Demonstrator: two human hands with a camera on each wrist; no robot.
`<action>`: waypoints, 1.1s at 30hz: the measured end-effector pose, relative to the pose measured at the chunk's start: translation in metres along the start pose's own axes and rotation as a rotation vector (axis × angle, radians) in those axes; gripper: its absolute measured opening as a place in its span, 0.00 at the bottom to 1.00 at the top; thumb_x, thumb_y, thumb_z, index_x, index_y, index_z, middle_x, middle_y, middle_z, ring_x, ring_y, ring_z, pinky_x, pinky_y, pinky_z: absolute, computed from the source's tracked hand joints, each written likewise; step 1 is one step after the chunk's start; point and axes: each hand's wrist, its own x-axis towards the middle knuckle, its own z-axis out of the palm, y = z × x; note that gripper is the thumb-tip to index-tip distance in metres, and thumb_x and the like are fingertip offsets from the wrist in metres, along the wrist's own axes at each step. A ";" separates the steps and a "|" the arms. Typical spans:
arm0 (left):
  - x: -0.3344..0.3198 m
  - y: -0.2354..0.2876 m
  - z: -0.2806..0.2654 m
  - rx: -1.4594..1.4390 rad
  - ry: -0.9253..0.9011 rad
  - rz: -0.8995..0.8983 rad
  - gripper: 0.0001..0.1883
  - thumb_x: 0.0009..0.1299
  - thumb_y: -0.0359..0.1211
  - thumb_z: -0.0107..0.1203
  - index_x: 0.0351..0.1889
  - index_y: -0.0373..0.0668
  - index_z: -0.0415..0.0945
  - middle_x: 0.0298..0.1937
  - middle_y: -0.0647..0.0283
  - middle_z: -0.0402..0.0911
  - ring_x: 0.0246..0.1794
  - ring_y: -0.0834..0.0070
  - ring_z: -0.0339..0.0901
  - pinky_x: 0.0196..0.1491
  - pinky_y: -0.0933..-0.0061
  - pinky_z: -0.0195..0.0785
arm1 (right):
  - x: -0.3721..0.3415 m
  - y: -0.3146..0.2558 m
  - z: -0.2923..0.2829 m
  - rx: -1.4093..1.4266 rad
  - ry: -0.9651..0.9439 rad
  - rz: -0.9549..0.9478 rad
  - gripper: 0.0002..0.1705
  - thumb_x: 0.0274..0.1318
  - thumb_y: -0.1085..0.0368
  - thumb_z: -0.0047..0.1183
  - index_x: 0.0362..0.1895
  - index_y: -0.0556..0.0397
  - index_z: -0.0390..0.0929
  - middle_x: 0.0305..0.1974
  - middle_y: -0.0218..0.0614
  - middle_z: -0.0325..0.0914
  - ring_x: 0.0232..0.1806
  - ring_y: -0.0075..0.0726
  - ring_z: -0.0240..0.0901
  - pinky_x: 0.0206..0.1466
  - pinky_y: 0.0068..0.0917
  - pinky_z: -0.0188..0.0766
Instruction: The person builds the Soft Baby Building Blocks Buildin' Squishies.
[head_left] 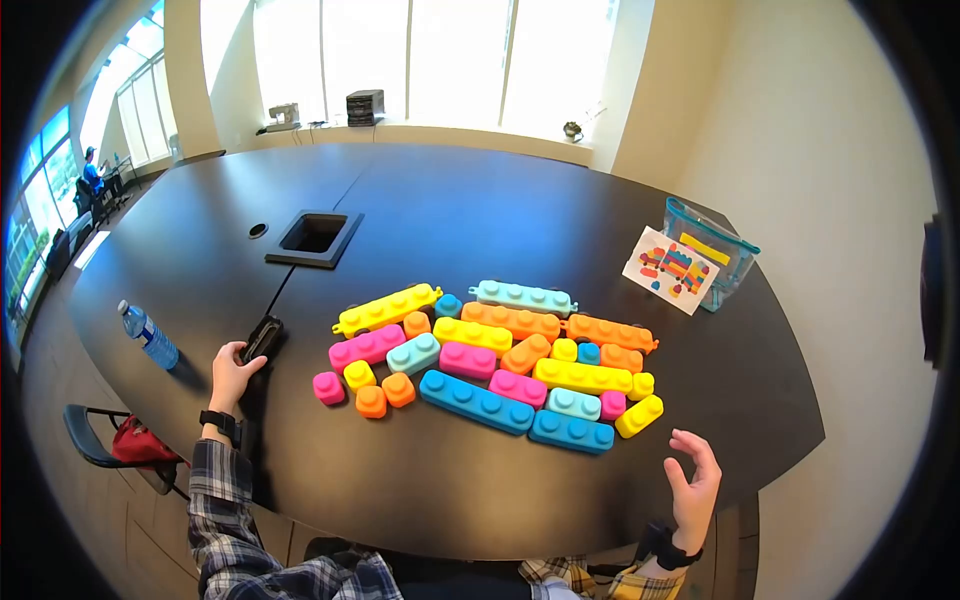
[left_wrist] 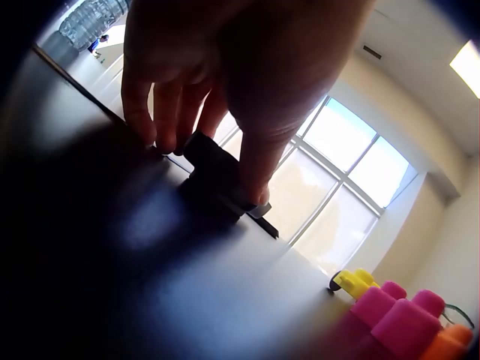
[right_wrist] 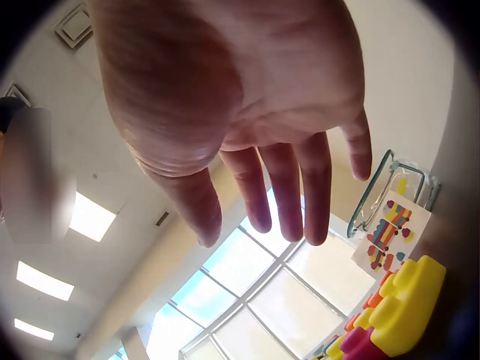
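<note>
On the table's left side, my left hand (head_left: 230, 377) grips a small black elongated object (head_left: 264, 338). In the left wrist view, the thumb lies on the near side of this black object (left_wrist: 212, 169) and the fingers reach to its far side. My right hand (head_left: 697, 488) is held over the front right of the table, its fingers loosely spread and holding nothing. Nearest to it lies a yellow building block (head_left: 640, 417). Spread over the middle are several studded toy blocks, among them a long blue block (head_left: 476, 402), a pink block (head_left: 367, 348) and an orange block (head_left: 511, 321).
A plastic water bottle (head_left: 150, 338) stands at the left. A clear zip bag (head_left: 742, 270) with a picture card (head_left: 670, 270) leaning against it is at the back right. A square opening (head_left: 314, 236) is set in the table (head_left: 400, 480). A chair (head_left: 92, 437) stands left of it.
</note>
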 end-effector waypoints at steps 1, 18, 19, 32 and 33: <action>-0.003 0.004 0.001 0.071 0.122 0.180 0.29 0.60 0.37 0.79 0.55 0.31 0.82 0.32 0.65 0.81 0.31 0.76 0.75 0.37 0.74 0.70 | 0.003 -0.004 0.005 -0.095 0.022 -0.023 0.26 0.56 0.65 0.72 0.57 0.60 0.83 0.56 0.43 0.84 0.56 0.42 0.82 0.65 0.36 0.75; -0.161 0.185 -0.045 -0.562 -0.002 0.048 0.08 0.75 0.29 0.64 0.48 0.34 0.84 0.35 0.63 0.87 0.37 0.79 0.85 0.40 0.79 0.73 | 0.000 -0.011 0.023 -0.194 0.134 -0.093 0.27 0.58 0.62 0.69 0.60 0.58 0.80 0.60 0.43 0.84 0.66 0.49 0.77 0.73 0.42 0.67; -0.161 0.187 -0.043 -0.535 -0.042 0.044 0.08 0.75 0.28 0.64 0.48 0.34 0.84 0.35 0.63 0.87 0.37 0.79 0.85 0.41 0.79 0.73 | 0.000 -0.010 0.022 -0.194 0.131 -0.091 0.27 0.58 0.62 0.69 0.60 0.58 0.80 0.60 0.43 0.84 0.66 0.49 0.77 0.73 0.42 0.67; 0.004 0.222 0.027 0.003 -0.348 0.565 0.21 0.70 0.32 0.67 0.59 0.35 0.80 0.55 0.53 0.86 0.55 0.63 0.84 0.54 0.65 0.78 | 0.007 -0.008 0.034 -0.074 0.058 -0.083 0.27 0.58 0.63 0.71 0.59 0.60 0.80 0.55 0.45 0.85 0.60 0.46 0.81 0.69 0.40 0.72; 0.023 0.208 0.054 0.078 -0.381 0.636 0.22 0.70 0.34 0.67 0.60 0.35 0.80 0.56 0.51 0.85 0.58 0.57 0.82 0.59 0.61 0.76 | 0.007 -0.009 0.036 -0.057 0.043 -0.101 0.27 0.57 0.64 0.71 0.59 0.60 0.80 0.55 0.45 0.85 0.59 0.46 0.82 0.67 0.39 0.73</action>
